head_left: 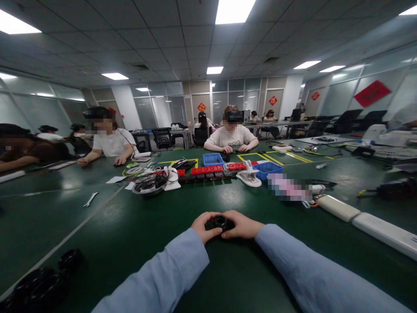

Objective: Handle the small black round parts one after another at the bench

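Note:
Both hands are closed around a small, dark black part with a round ring on its top [220,222], at or just above the green table in front of me. My left hand [204,226] grips its left side, thumb at the front and fingers behind. From the right, my right hand [243,225] holds the same part, its thumb near the left thumb. The fingers hide much of the part, so its exact kind cannot be made out. Several glossy black ring-shaped parts [42,284] lie at the lower left, with one separate black part [71,259] beside them.
Ahead stand a metal bowl of cables [150,186], red power strips [206,169], a white clamp base [249,176] and blue bins [213,159]. A wrench [91,199] lies left. Long white cases [384,232] lie right. People sit across the green table [130,261].

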The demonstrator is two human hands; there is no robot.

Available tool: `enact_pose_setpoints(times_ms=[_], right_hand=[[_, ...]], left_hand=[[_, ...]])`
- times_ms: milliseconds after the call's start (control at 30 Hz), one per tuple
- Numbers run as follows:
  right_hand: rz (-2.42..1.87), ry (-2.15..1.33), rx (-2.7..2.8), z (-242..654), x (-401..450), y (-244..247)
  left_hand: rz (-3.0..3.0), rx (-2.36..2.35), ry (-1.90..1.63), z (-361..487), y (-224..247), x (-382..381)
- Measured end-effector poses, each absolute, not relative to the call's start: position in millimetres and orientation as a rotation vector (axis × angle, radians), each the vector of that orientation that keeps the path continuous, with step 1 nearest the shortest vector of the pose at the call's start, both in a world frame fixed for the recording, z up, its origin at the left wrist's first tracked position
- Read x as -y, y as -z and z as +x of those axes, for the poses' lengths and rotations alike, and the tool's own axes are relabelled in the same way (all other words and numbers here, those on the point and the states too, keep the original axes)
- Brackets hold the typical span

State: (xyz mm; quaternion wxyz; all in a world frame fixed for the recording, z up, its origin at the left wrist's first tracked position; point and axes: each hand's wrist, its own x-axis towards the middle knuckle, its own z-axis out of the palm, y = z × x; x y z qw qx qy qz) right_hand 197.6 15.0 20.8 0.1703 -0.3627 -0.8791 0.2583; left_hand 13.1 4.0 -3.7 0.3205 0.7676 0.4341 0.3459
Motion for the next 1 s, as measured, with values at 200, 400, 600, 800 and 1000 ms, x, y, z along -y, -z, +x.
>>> enact_pose_setpoints(times_ms=[200,400,600,800,1000], right_hand=[[-1.08,-0.722,2.501,198,-18,-15],[-1.196,-0.571,2.418,191,-12,-13],[-1.462,-0.252,2.352,176,-1,-10],[-1.371,-0.31,2.395,178,-3,-10],[-1.014,-0.749,2.466,198,-20,-12]], left_hand=[[2.021,-1.182,-0.94,15,5,-3],[1.976,-1.307,-0.947,20,0,3],[1.961,-1.484,-1.038,28,-2,10],[1.959,-1.415,-0.983,23,0,4],[1.939,-1.175,-0.88,13,9,-8]])
